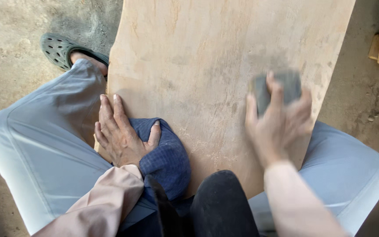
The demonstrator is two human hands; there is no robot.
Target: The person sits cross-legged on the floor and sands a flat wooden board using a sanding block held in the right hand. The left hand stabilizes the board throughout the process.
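Head view: right hand [277,125] clamps a grey sanding block [276,90] on the wooden board [207,66] across the lap, left hand [119,134] spread flat steadying its edge beside a blue cloth [167,158]; the fast, blurred stroke near the right edge risks slipping off.

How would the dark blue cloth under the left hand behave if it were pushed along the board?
The dark blue cloth is bunched in soft folds, so it is likely floppy and light. Pressed by the left hand onto the dusty wooden board, it would probably crumple rather than slide stiffly.

I see pale tan wood slab [207,74], grey block [275,90] at 3 o'clock, navy checked cloth [167,158], lt grey trousers [44,145], dk green clog [60,49] at 10.
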